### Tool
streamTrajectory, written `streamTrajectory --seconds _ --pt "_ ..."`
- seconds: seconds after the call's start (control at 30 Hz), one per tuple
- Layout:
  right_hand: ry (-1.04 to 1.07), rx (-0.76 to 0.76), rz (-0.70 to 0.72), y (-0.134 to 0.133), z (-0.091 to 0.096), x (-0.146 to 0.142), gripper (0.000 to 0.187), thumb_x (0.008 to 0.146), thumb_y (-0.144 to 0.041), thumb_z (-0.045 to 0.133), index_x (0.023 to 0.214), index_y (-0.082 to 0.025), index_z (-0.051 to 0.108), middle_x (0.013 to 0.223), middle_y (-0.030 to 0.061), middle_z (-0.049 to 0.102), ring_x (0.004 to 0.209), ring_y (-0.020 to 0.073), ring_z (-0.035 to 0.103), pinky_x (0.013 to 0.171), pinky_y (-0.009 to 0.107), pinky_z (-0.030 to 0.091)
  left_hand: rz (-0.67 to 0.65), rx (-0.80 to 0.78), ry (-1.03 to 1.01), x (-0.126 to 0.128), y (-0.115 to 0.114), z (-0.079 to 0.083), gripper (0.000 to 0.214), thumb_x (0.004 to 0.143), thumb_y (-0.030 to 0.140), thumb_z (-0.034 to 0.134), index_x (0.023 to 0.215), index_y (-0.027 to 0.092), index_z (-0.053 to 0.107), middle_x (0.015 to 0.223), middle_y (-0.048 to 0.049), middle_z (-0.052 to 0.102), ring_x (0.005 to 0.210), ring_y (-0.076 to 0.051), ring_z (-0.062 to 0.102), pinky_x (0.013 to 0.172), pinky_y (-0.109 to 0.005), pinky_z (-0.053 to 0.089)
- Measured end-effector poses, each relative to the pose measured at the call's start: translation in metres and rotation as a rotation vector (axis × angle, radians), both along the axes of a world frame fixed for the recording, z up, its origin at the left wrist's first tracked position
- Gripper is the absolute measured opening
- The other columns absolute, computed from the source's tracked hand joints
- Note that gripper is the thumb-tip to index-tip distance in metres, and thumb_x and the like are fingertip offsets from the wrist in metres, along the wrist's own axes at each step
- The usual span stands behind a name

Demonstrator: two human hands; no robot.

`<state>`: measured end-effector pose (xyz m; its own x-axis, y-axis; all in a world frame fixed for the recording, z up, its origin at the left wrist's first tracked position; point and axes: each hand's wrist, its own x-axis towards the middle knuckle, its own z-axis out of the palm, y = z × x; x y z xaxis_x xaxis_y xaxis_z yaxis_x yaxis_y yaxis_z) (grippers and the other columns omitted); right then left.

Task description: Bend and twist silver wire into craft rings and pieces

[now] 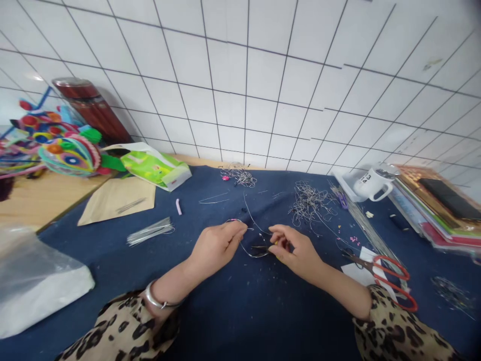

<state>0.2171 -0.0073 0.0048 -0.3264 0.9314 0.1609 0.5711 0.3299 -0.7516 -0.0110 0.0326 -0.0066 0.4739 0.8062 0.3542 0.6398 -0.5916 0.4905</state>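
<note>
My left hand (pixel 220 244) is closed, its thumb and fingertips pinching a thin silver wire (pixel 246 250). A few tiny pink beads (pixel 233 219) show on the wire just above those fingers. The wire curves in a loop across the gap between the hands. In my right hand (pixel 295 250) the fingers are curled round small dark pliers (pixel 259 247), whose pointed jaws face left by the wire loop. Most of their handle is hidden in the palm. Another strand of wire (pixel 252 213) rises from near my right fingertips toward the back.
A tangle of wire (pixel 310 203) and red-handled scissors (pixel 394 273) lie to the right, near pink beads (pixel 353 240). Straight wires (pixel 150 231) lie at left, before a brown envelope (pixel 116 198). A white mug (pixel 376 184) stands back right; a plastic bag (pixel 41 281) lies front left.
</note>
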Motion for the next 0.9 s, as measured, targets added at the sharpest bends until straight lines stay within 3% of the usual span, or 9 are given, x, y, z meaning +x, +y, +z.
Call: streamTrajectory --seconds 0.17,0.3,0.43,0.53,0.63,0.77,0.9 --pt "0.017 0.075 0.065 0.002 -0.002 -0.014 0.038 0.082 -0.021 0.054 0.119 -0.025 0.048 0.086 -0.0005 0.060 0.069 0.0101 0.055 0.070 0.024 0.046 -0.007 -0.023 0.035 0.002 -0.002 0.004 0.020 0.088 0.025 0.041 0.097 0.020 0.058 0.089 -0.0027 0.067 0.081 -0.017 0.064 0.074 -0.027 0.048" --pt "0.039 0.165 0.057 0.004 -0.006 -0.018 0.031 0.083 -0.018 0.052 0.113 -0.025 0.054 0.084 -0.0003 0.061 0.076 0.0108 0.057 0.075 0.024 0.045 -0.030 -0.085 0.000 0.003 -0.002 0.006 0.019 0.088 0.022 0.041 0.096 0.019 0.057 0.081 -0.0012 0.065 0.075 -0.015 0.063 0.067 -0.023 0.047" --pt "0.095 0.126 -0.006 0.004 -0.009 -0.018 0.019 0.082 -0.020 0.055 0.101 -0.023 0.057 0.083 -0.0009 0.062 0.073 0.0094 0.058 0.072 0.022 0.046 -0.041 -0.165 -0.048 0.003 -0.001 0.007 0.018 0.087 0.020 0.041 0.096 0.019 0.056 0.076 0.0004 0.063 0.070 -0.012 0.062 0.060 -0.020 0.045" --pt "0.145 0.055 -0.019 0.005 -0.011 -0.017 0.026 0.083 -0.021 0.053 0.109 -0.023 0.051 0.079 -0.0015 0.060 0.068 0.0089 0.057 0.068 0.022 0.047 -0.047 -0.194 -0.056 0.004 -0.002 0.007 0.018 0.087 0.020 0.040 0.095 0.019 0.056 0.074 0.0007 0.062 0.068 -0.011 0.061 0.059 -0.019 0.044" --pt "0.082 0.078 0.014 0.008 -0.013 -0.015 0.034 0.084 -0.019 0.051 0.117 -0.023 0.049 0.079 -0.0012 0.059 0.068 0.0093 0.055 0.070 0.024 0.046 -0.061 -0.197 -0.054 0.005 -0.004 0.008 0.018 0.087 0.020 0.040 0.094 0.019 0.057 0.075 0.0001 0.062 0.067 -0.011 0.060 0.058 -0.018 0.044" --pt "0.012 0.152 0.052 0.009 -0.016 -0.013 0.030 0.083 -0.017 0.049 0.111 -0.023 0.056 0.080 0.0001 0.059 0.075 0.0108 0.056 0.075 0.025 0.045 -0.069 -0.198 -0.037 0.006 -0.005 0.008 0.019 0.088 0.021 0.039 0.094 0.019 0.057 0.074 -0.0004 0.062 0.065 -0.011 0.060 0.057 -0.018 0.044" --pt "0.028 0.076 0.003 0.008 -0.020 -0.011 0.025 0.082 -0.019 0.051 0.106 -0.023 0.057 0.082 0.0005 0.061 0.073 0.0112 0.058 0.073 0.024 0.047 -0.077 -0.224 -0.040 0.007 -0.006 0.008 0.020 0.088 0.022 0.038 0.094 0.019 0.057 0.075 -0.0001 0.062 0.063 -0.010 0.060 0.057 -0.018 0.044"
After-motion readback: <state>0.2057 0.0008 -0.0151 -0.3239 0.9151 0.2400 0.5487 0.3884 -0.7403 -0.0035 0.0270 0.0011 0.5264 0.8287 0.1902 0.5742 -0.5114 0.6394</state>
